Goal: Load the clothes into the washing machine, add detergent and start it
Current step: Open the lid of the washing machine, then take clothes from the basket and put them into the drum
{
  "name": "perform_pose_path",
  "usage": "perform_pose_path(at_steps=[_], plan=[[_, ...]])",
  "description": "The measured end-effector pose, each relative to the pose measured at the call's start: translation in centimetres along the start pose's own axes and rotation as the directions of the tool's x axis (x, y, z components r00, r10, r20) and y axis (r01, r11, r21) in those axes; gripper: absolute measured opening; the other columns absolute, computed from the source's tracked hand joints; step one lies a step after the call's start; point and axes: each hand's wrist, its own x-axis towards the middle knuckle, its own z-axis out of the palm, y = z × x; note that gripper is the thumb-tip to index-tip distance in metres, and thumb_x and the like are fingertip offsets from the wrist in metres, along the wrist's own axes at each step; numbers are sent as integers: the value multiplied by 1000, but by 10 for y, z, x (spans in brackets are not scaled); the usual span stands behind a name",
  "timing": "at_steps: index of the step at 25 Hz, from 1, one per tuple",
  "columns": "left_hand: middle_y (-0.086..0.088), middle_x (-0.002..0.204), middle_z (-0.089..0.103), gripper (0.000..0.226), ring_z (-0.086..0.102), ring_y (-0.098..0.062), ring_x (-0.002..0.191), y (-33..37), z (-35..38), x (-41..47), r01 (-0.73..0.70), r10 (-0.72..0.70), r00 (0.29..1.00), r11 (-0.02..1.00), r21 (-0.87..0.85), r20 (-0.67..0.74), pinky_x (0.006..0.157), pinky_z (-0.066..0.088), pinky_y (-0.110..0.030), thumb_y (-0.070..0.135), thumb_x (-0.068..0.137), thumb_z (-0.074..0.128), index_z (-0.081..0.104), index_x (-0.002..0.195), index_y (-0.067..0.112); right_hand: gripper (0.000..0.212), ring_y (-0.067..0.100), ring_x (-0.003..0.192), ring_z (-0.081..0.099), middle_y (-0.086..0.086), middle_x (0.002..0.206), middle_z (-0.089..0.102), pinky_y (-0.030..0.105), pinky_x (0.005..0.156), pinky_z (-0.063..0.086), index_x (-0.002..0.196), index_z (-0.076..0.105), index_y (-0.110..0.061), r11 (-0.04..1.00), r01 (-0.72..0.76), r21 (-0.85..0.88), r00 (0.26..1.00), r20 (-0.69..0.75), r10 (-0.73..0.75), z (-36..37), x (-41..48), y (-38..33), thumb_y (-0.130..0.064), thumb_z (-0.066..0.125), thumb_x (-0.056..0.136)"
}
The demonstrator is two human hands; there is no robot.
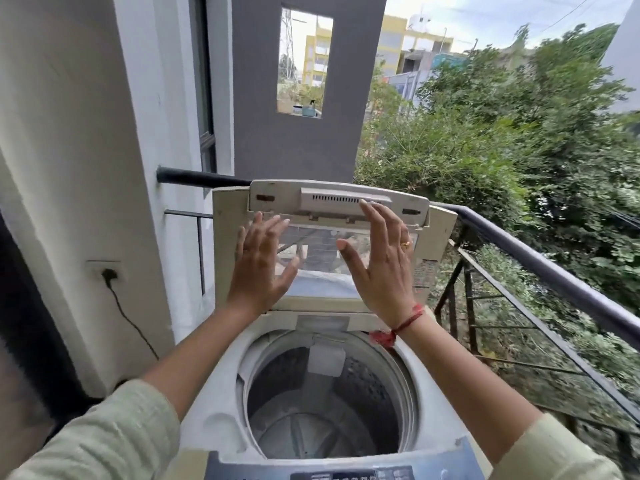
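Lid (341, 199) stands folded upright behind open drum (329, 403); left hand (259, 263) and right hand (382, 268) flat before it, fingers spread, gripping nothing.

on my feed both arms come in wearing loose sleeves of pale sage-green cloth with a slubby, lightly crinkled weave: the left sleeve (104, 431) and the right sleeve (554, 452), each ending well short of the wrist. the right grip (384, 268) carries a thin gold-coloured ring (406, 243) on one finger. a red thread (407, 320) is tied round that wrist, with a frayed red tuft (382, 337) at its knot.
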Motion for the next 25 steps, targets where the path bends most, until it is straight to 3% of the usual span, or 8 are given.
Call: perform_pose_path(at_steps=[3,9,13,18,20,25], plan=[[-5,139,44,50,22,-23,140,19,-23,-59,116,-117,993,993,-32,-32,114,15,-46,39,85,47,40,131,20,56,15,127,39,5,135,42,33,108,28,138,32,-23,986,-42,164,994,111,24,-20,-47,-28,-51,42,92],[-11,134,46,49,28,-30,137,43,-77,-199,352,-358,934,923,154,7,109,26,-57,38,83,48,44,127,17,57,18,129,38,1,136,41,42,109,29,140,29,-26,960,-176,218,922,378,83,-35,-146,-57,-52,43,91],[-8,136,45,54,24,-24,137,64,-130,-278,512,-533,846,807,292,-11,113,13,-40,40,82,45,47,129,13,54,17,127,35,2,134,41,37,107,33,136,40,-20,897,-252,364,879,474,54,-32,-194,-88,-47,49,91],[-18,126,53,52,35,-31,130,64,-191,-354,626,-661,748,673,395,-58,105,32,-50,39,82,46,55,120,5,48,19,128,35,3,133,38,37,106,35,134,42,-20,823,-252,509,814,571,-105,-20,-235,-152,-40,52,91],[-17,127,53,53,36,-34,131,53,-206,-374,674,-720,691,613,413,-60,106,33,-51,42,82,45,56,119,5,46,22,128,36,4,133,36,39,106,34,132,41,-21,809,-221,544,774,603,-194,-14,-247,-174,-37,53,91],[-16,126,52,50,40,-37,127,-12,-224,-396,713,-779,626,556,428,-32,103,35,-53,41,80,45,53,118,11,44,22,130,34,5,136,36,35,109,32,131,44,-19,785,-180,593,677,653,-338,28,-262,-226,-34,52,91]])
